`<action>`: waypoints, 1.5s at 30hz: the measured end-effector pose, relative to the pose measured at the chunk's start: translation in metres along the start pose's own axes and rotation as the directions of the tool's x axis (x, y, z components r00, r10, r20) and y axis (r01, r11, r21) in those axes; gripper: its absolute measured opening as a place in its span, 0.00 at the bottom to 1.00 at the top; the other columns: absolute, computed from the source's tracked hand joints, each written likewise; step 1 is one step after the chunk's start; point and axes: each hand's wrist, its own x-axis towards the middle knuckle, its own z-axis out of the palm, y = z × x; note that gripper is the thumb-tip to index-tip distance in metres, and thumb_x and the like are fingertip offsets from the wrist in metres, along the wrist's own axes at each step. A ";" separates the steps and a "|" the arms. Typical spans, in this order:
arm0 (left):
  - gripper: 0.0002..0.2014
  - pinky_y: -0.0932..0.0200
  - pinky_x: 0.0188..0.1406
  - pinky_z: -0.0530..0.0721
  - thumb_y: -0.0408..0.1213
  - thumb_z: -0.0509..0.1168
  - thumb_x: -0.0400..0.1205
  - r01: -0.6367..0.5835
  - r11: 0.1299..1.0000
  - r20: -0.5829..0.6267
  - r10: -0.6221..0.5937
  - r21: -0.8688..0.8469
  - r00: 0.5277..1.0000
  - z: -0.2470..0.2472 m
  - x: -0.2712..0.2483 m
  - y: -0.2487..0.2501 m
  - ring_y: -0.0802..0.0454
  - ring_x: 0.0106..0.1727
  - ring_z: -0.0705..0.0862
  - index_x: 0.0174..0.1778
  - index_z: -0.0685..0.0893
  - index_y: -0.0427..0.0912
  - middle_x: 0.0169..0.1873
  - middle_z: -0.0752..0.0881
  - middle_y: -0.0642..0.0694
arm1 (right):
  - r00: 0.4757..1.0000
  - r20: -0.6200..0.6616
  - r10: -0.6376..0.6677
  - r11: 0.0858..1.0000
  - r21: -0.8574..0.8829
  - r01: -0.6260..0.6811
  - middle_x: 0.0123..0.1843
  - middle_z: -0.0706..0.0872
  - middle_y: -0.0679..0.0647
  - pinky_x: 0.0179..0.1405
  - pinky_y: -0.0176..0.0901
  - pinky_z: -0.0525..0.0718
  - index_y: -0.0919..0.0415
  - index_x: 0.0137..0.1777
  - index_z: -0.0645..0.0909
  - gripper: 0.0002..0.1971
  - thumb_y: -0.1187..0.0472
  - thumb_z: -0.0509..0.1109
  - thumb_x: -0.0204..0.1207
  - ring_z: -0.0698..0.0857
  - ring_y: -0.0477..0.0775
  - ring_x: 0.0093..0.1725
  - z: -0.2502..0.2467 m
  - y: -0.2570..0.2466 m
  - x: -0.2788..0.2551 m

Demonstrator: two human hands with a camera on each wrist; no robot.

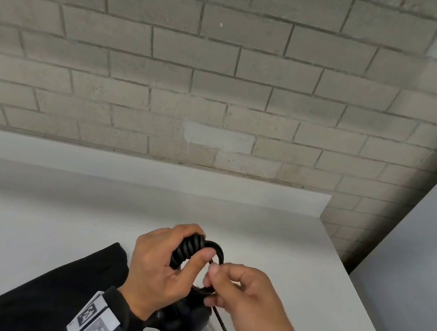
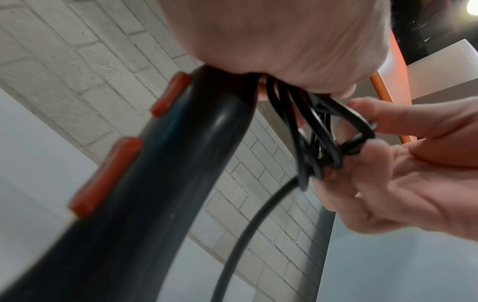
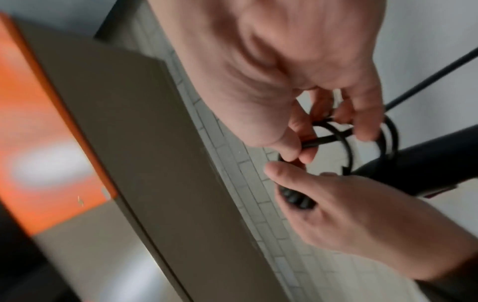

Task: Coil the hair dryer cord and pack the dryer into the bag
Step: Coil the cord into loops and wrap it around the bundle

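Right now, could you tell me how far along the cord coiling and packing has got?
Done: several loops of cord are gathered at the hair dryer handle, gripped by the left hand. In hand: the right hand pinches the cord to form another loop. Left: a loose length of cord trails off below, and no bag is in view, so packing has not begun.
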 end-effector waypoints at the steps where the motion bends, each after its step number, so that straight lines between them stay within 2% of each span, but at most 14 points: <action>1: 0.15 0.57 0.24 0.78 0.54 0.64 0.84 -0.014 1.000 0.000 0.014 -0.001 1.000 0.000 0.000 0.000 0.54 0.24 0.81 0.46 0.84 0.45 0.26 0.84 0.53 | 0.996 0.079 0.046 0.989 0.139 -0.057 0.38 0.83 0.55 0.54 0.45 0.87 0.59 0.30 0.85 0.16 0.49 0.71 0.74 0.85 0.50 0.38 -0.006 -0.004 -0.001; 5: 0.20 0.54 0.23 0.78 0.53 0.65 0.84 -0.043 0.999 0.018 0.043 -0.007 0.999 0.006 -0.002 0.004 0.53 0.23 0.80 0.40 0.88 0.38 0.26 0.83 0.53 | 0.965 0.249 0.081 0.916 0.363 -0.171 0.46 0.85 0.70 0.64 0.62 0.84 0.65 0.27 0.77 0.23 0.52 0.68 0.82 0.88 0.70 0.55 -0.023 -0.010 -0.004; 8: 0.15 0.57 0.24 0.79 0.54 0.64 0.84 0.013 1.000 -0.019 -0.013 -0.004 1.000 0.004 0.001 0.002 0.54 0.24 0.80 0.46 0.84 0.45 0.26 0.84 0.52 | 0.991 0.039 -0.129 0.992 0.003 0.129 0.51 0.90 0.53 0.57 0.44 0.86 0.58 0.39 0.91 0.12 0.50 0.76 0.74 0.88 0.59 0.56 -0.016 0.007 -0.005; 10: 0.14 0.59 0.25 0.78 0.56 0.63 0.84 0.052 0.999 -0.039 -0.052 0.005 0.998 0.001 0.003 0.000 0.55 0.25 0.80 0.48 0.81 0.48 0.26 0.83 0.52 | 0.931 -0.128 -0.342 0.924 -0.226 0.308 0.52 0.85 0.42 0.49 0.34 0.83 0.44 0.44 0.91 0.03 0.50 0.76 0.73 0.86 0.50 0.55 -0.013 0.018 -0.007; 12: 0.14 0.58 0.26 0.78 0.56 0.63 0.84 0.057 0.998 -0.036 -0.057 0.005 0.998 0.000 0.003 0.001 0.54 0.25 0.80 0.48 0.81 0.49 0.25 0.83 0.51 | 0.885 -0.156 -0.438 0.883 -0.261 0.391 0.50 0.86 0.44 0.47 0.35 0.83 0.43 0.45 0.90 0.05 0.52 0.73 0.75 0.86 0.50 0.53 -0.009 0.029 -0.009; 18: 0.13 0.55 0.22 0.78 0.54 0.65 0.83 0.008 1.000 -0.011 -0.008 -0.004 1.000 0.004 0.002 0.001 0.53 0.22 0.79 0.48 0.82 0.47 0.24 0.82 0.53 | 0.950 -0.034 -0.311 0.948 -0.088 0.307 0.39 0.90 0.51 0.51 0.37 0.82 0.52 0.39 0.86 0.11 0.49 0.66 0.77 0.87 0.47 0.44 -0.009 0.023 -0.016; 23: 0.12 0.53 0.22 0.78 0.52 0.67 0.83 -0.052 0.999 0.004 0.052 0.002 0.999 0.008 -0.002 0.002 0.51 0.22 0.79 0.48 0.83 0.46 0.25 0.83 0.52 | 0.984 0.150 -0.092 0.994 0.070 0.082 0.20 0.72 0.50 0.46 0.42 0.84 0.59 0.32 0.86 0.16 0.50 0.65 0.75 0.72 0.51 0.27 -0.030 -0.001 -0.014; 26: 0.13 0.53 0.22 0.78 0.53 0.65 0.83 -0.014 1.000 -0.019 0.014 0.004 1.000 0.008 0.001 0.002 0.51 0.23 0.79 0.48 0.82 0.46 0.25 0.83 0.51 | 0.969 0.130 -0.209 0.977 0.063 0.202 0.23 0.80 0.48 0.41 0.40 0.84 0.61 0.31 0.84 0.15 0.50 0.73 0.71 0.76 0.46 0.27 -0.031 0.003 -0.016; 30: 0.15 0.53 0.22 0.78 0.52 0.66 0.83 -0.016 0.999 -0.034 0.017 0.032 0.999 0.005 0.001 -0.003 0.51 0.23 0.80 0.46 0.85 0.43 0.25 0.83 0.51 | 0.938 0.087 -0.337 0.925 0.219 0.312 0.43 0.92 0.62 0.54 0.41 0.84 0.59 0.37 0.85 0.12 0.55 0.84 0.64 0.90 0.58 0.52 -0.019 0.046 -0.015; 33: 0.17 0.53 0.22 0.78 0.50 0.68 0.82 -0.062 0.997 -0.014 0.062 0.055 0.998 0.007 -0.003 -0.003 0.51 0.21 0.78 0.42 0.89 0.38 0.24 0.83 0.51 | 0.952 0.086 -0.294 0.928 0.263 0.263 0.36 0.90 0.66 0.58 0.52 0.84 0.59 0.38 0.85 0.16 0.49 0.85 0.62 0.90 0.61 0.43 -0.018 0.063 -0.015; 36: 0.12 0.55 0.23 0.77 0.50 0.68 0.82 -0.075 0.996 -0.015 0.076 0.045 0.997 0.008 -0.003 0.000 0.51 0.21 0.77 0.46 0.85 0.44 0.23 0.82 0.51 | 0.960 0.185 -0.209 0.907 0.404 0.120 0.19 0.76 0.51 0.28 0.42 0.76 0.61 0.37 0.81 0.18 0.50 0.84 0.65 0.74 0.46 0.17 -0.028 0.054 -0.023; 39: 0.12 0.55 0.23 0.77 0.53 0.66 0.83 -0.007 0.999 -0.044 0.009 0.034 0.999 0.005 0.001 -0.002 0.52 0.22 0.78 0.48 0.82 0.47 0.24 0.82 0.51 | 0.944 0.316 -0.094 0.934 0.357 -0.027 0.18 0.70 0.45 0.17 0.30 0.59 0.58 0.32 0.78 0.15 0.53 0.81 0.69 0.63 0.39 0.15 -0.041 0.050 -0.029; 42: 0.14 0.56 0.24 0.77 0.55 0.64 0.84 0.043 0.998 -0.064 -0.040 0.038 0.997 0.002 0.004 -0.005 0.53 0.23 0.78 0.48 0.81 0.48 0.24 0.82 0.51 | 0.963 0.245 -0.113 0.973 0.222 0.057 0.24 0.79 0.54 0.23 0.29 0.67 0.58 0.28 0.79 0.19 0.48 0.85 0.60 0.73 0.45 0.21 -0.052 0.066 -0.034; 45: 0.14 0.59 0.24 0.78 0.55 0.64 0.84 0.075 0.997 -0.083 -0.075 -0.001 0.994 0.003 0.004 -0.004 0.58 0.25 0.78 0.48 0.82 0.47 0.26 0.82 0.53 | 0.989 0.045 -0.139 0.975 0.183 0.129 0.29 0.87 0.60 0.45 0.41 0.86 0.60 0.24 0.81 0.25 0.40 0.88 0.49 0.86 0.63 0.35 -0.052 0.092 -0.043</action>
